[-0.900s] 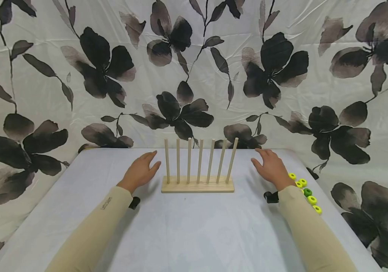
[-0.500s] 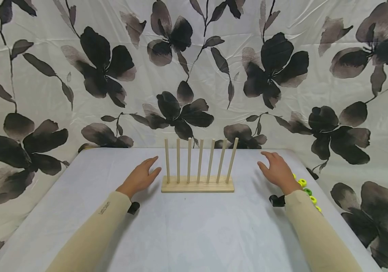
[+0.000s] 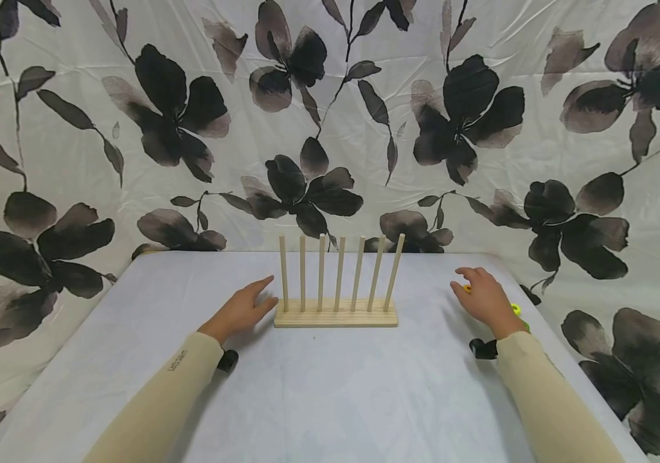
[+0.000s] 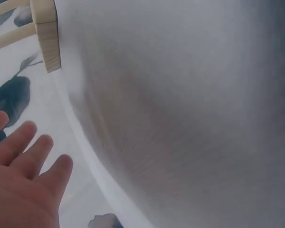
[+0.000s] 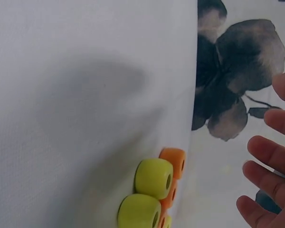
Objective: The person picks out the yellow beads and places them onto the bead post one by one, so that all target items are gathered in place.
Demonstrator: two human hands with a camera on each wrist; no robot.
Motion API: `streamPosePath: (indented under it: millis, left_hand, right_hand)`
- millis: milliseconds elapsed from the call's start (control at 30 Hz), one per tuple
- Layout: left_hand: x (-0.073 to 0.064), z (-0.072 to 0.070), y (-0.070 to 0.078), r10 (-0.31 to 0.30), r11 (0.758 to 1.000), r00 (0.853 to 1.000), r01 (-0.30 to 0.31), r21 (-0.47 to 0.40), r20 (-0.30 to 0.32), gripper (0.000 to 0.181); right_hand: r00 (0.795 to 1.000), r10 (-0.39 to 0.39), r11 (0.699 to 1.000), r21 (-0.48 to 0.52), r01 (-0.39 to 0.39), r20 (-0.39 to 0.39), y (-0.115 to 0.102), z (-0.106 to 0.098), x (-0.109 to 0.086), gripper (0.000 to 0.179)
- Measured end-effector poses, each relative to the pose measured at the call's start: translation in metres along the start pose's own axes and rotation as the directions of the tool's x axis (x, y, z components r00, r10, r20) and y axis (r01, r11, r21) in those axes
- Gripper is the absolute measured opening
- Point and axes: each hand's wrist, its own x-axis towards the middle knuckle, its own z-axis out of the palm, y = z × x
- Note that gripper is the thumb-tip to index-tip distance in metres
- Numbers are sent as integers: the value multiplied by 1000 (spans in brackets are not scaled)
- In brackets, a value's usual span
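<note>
A wooden stand [image 3: 335,319] with a row of several upright pegs sits at mid-table in the head view; the pegs carry nothing. My left hand [image 3: 238,312], fingers spread, is just left of the stand, its thumb tip near the base's left end. My right hand [image 3: 484,301] hovers over the right side of the table, fingers loosely bent and thumb apart, holding nothing. Beneath and beside it lie beads with holes, partly hidden by hand and sleeve. The right wrist view shows yellow-green beads [image 5: 153,177] beside orange beads [image 5: 173,160], below its spread fingers.
A white cloth covers the table [image 3: 330,399]. Behind it hangs a white curtain [image 3: 364,128] with dark flower prints. The beads lie near the table's right edge. Small black devices, one [image 3: 482,349] at the right wrist, sit under both wrists.
My right hand has moved right and towards me, away from the stand and over the beads, covering more of them. My left hand has lowered slightly and come closer to the stand's left end.
</note>
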Motion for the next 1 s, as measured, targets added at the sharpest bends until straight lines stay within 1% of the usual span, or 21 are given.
streamPosePath:
  millis: [133,300,400,467,633,733,900,1000]
  left_hand:
    - [0,2,-2,-12,999,999,13,-34,52,69]
    - [1,6,-7,1,999,994,4,-47,110,69]
    - [1,8,-9,5,999,991,2,-53,136,69]
    - [2,9,-10,6,998,989,2,-60,149,69]
    - [3,10,-9,20,998,986,-9,-70,167,71]
    - [4,10,-8,25,997,985,-13,-71,170,71]
    - [5,11,-6,25,997,983,-10,-78,184,73]
    - [6,12,-7,27,997,980,-12,-76,196,73]
  right_hand:
    - [999,21,1000,8,-21,31,5,-1,-2,49]
    - [999,19,1000,12,-20,50,11,-2,-5,47]
    - [998,16,1000,8,-17,68,13,-3,-8,46]
    - [996,29,1000,6,-30,86,15,-4,-9,45]
    - [991,60,998,5,-61,120,18,-4,-11,43]
    - [989,61,998,-3,-61,132,22,-3,-12,43]
    - [991,21,999,-28,-18,129,27,0,-12,40]
    - [991,11,999,-41,-5,133,30,3,-10,37]
